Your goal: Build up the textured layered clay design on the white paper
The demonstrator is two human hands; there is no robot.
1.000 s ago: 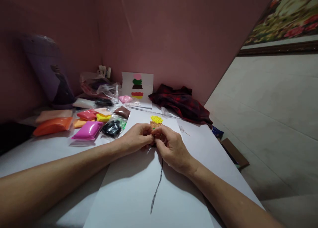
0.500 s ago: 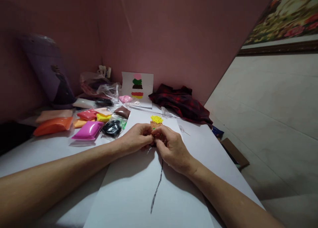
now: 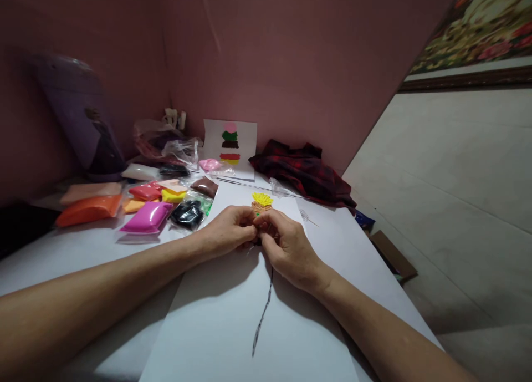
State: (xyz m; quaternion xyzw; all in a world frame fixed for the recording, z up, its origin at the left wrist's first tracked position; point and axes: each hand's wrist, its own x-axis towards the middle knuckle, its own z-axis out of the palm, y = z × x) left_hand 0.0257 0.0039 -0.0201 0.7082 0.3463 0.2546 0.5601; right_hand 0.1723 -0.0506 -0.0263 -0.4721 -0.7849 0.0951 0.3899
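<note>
A white sheet (image 3: pixel 233 326) lies on the table, with a yellow clay tuft (image 3: pixel 262 199) above an orange-brown strand patch (image 3: pixel 260 207). Just below that patch my left hand (image 3: pixel 228 230) and my right hand (image 3: pixel 286 249) meet, fingertips pinched close together. A speck of green shows between them; whatever else they pinch is too small or hidden. From under my right hand a thin dark line (image 3: pixel 262 318) runs down the sheet.
Bags of coloured clay, among them magenta (image 3: pixel 146 218), orange (image 3: pixel 88 210) and black (image 3: pixel 187 214), lie to the left. A card with coloured bands (image 3: pixel 246 143) leans on the wall beside a plaid cloth (image 3: pixel 305 171). A purple bin (image 3: pixel 78 116) stands back left.
</note>
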